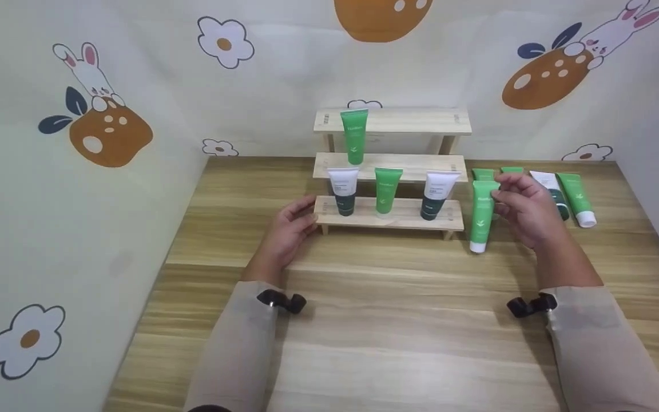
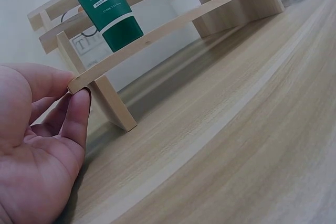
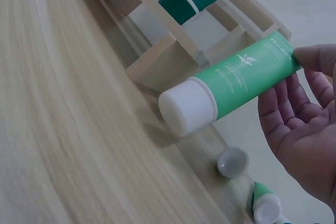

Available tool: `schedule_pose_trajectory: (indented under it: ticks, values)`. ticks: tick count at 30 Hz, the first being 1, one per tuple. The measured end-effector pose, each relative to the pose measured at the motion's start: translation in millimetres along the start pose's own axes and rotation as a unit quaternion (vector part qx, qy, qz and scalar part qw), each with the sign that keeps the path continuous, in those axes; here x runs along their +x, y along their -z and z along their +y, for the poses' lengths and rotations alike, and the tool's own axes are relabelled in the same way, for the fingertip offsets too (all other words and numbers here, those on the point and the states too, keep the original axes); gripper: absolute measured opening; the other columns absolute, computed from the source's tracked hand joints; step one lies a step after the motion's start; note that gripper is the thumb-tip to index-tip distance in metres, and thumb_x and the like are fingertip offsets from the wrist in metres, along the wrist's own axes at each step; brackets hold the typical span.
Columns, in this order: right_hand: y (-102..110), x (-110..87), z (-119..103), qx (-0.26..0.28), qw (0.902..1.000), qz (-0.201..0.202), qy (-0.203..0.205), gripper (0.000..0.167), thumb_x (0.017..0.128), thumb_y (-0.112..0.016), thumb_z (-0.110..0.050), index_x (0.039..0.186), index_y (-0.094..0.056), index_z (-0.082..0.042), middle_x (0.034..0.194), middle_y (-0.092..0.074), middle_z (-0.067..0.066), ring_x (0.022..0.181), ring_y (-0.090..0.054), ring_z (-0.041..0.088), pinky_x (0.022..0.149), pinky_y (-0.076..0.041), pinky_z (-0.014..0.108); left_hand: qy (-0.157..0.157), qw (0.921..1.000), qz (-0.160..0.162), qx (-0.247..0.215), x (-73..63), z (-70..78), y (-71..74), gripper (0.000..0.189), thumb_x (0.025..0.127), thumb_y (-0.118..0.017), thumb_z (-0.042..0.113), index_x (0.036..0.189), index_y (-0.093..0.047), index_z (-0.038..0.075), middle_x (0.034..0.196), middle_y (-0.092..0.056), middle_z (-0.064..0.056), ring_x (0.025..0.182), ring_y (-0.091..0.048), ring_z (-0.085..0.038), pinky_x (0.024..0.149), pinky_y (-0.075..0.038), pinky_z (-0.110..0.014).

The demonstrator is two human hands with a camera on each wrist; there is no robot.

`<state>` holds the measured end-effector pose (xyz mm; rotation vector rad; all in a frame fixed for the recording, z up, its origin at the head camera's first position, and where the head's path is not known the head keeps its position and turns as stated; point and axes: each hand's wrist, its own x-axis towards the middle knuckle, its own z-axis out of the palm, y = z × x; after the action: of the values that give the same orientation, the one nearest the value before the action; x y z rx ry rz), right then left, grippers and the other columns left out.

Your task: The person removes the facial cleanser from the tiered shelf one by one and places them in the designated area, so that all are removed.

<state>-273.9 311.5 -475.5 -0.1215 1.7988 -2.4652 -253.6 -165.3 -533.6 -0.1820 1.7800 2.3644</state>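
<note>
My left hand (image 1: pixel 290 232) pinches the left end of the lowest step of a three-step wooden display rack (image 1: pixel 409 213), thumb above and fingers below in the left wrist view. Just right of the rack, my right hand (image 1: pixel 527 210) holds a green squeeze tube (image 1: pixel 481 217) by its flat end. Its white cap points down, above the table in the right wrist view. On the lowest step stand a white and dark green tube (image 1: pixel 344 189), a green tube (image 1: pixel 388 187) and another white and dark green tube (image 1: pixel 439 191). One green tube (image 1: pixel 354 134) stands on the middle step.
Several more tubes lie on the wooden table (image 1: pixel 398 320) right of the rack, among them a white and dark green tube (image 1: pixel 546 182) and a green tube (image 1: pixel 578 197). The right hand partly hides some. A patterned cloth (image 1: pixel 284 97) rises behind the rack.
</note>
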Motion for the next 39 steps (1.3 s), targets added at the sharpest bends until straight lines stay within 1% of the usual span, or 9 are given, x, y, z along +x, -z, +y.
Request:
schedule_pose_trajectory:
  ticks: [4,9,12,16,19,24,31,35,39]
  values:
    - [5.5,0.4,3.4,-0.020,0.9997,-0.005,-0.015,0.022,0.099,-0.068,0.008,0.115,-0.074,-0.007,0.093,-0.066,-0.004,0.082,-0.063,0.008,0.072,-0.059,0.021,0.000,1.0000,0.001,0.000,0.5,0.7,-0.9,0.054,0.102,-0.062,-0.003,0.154,-0.053,0.004,0.160,-0.052,-0.013,0.117,-0.064,-0.016,0.093,-0.059,-0.023]
    - [13.3,3.4,8.8,-0.052,0.9978,-0.010,-0.039,0.020,0.099,-0.071,0.003,0.118,-0.072,-0.003,0.094,-0.069,-0.005,0.084,-0.066,0.009,0.074,-0.061,0.023,-0.005,1.0000,0.003,0.003,0.0,2.3,-1.7,0.054,0.101,-0.062,-0.004,0.154,-0.054,0.004,0.159,-0.052,-0.013,0.115,-0.064,-0.017,0.093,-0.059,-0.023]
    - [19.1,4.3,10.7,-0.088,0.9943,-0.018,-0.058,0.021,0.099,-0.072,0.001,0.119,-0.074,-0.006,0.095,-0.070,-0.005,0.083,-0.069,0.010,0.074,-0.063,0.025,-0.003,1.0000,0.003,0.004,-0.1,2.2,-2.0,0.054,0.101,-0.062,-0.004,0.154,-0.054,0.004,0.159,-0.052,-0.012,0.116,-0.064,-0.017,0.094,-0.059,-0.023]
    - [24.6,4.9,12.7,-0.143,0.9859,-0.038,-0.078,0.023,0.098,-0.075,-0.001,0.118,-0.076,-0.012,0.096,-0.070,-0.005,0.080,-0.070,0.011,0.072,-0.063,0.024,0.001,1.0000,0.004,0.001,0.4,1.0,-1.8,0.054,0.101,-0.062,-0.004,0.154,-0.054,0.004,0.159,-0.052,-0.012,0.116,-0.064,-0.017,0.093,-0.059,-0.023]
    - [25.5,5.7,14.0,-0.171,0.9804,-0.051,-0.083,0.025,0.097,-0.076,-0.002,0.119,-0.074,-0.011,0.098,-0.070,-0.005,0.081,-0.071,0.009,0.073,-0.065,0.026,0.000,1.0000,0.004,-0.002,1.1,0.5,-1.3,0.054,0.101,-0.061,-0.005,0.154,-0.053,0.003,0.159,-0.052,-0.013,0.114,-0.064,-0.016,0.092,-0.059,-0.023]
    - [23.8,6.6,14.2,-0.209,0.9721,-0.064,-0.087,0.034,0.096,-0.077,-0.001,0.129,-0.067,-0.003,0.105,-0.068,-0.003,0.085,-0.074,0.008,0.078,-0.067,0.030,-0.009,0.9999,0.003,-0.006,0.6,0.7,-2.3,0.054,0.101,-0.059,-0.007,0.154,-0.051,0.000,0.156,-0.052,-0.015,0.110,-0.064,-0.012,0.088,-0.058,-0.021]
    - [25.9,6.1,12.8,-0.288,0.9503,-0.070,-0.094,0.051,0.099,-0.076,-0.008,0.142,-0.054,0.006,0.118,-0.067,-0.008,0.095,-0.076,0.005,0.083,-0.067,0.031,-0.004,0.9999,0.003,-0.013,2.0,-0.7,-2.7,0.053,0.102,-0.059,-0.006,0.154,-0.052,0.000,0.158,-0.052,-0.013,0.113,-0.063,-0.012,0.089,-0.057,-0.020]
    - [28.6,5.9,14.5,-0.310,0.9431,-0.070,-0.097,0.052,0.098,-0.077,-0.009,0.143,-0.055,0.005,0.120,-0.067,-0.007,0.097,-0.075,0.005,0.086,-0.067,0.032,-0.001,1.0000,0.002,-0.006,1.9,-0.8,-2.3,0.054,0.102,-0.059,-0.006,0.155,-0.051,0.000,0.160,-0.050,-0.014,0.114,-0.063,-0.012,0.091,-0.057,-0.021]
    - [31.0,6.2,15.9,-0.330,0.9355,-0.070,-0.106,0.050,0.098,-0.077,-0.009,0.144,-0.057,0.000,0.125,-0.066,-0.006,0.100,-0.075,0.007,0.088,-0.067,0.032,0.000,0.9999,0.004,-0.009,0.6,0.1,-2.8,0.054,0.102,-0.058,-0.007,0.155,-0.050,0.000,0.160,-0.050,-0.016,0.110,-0.064,-0.011,0.090,-0.058,-0.021]
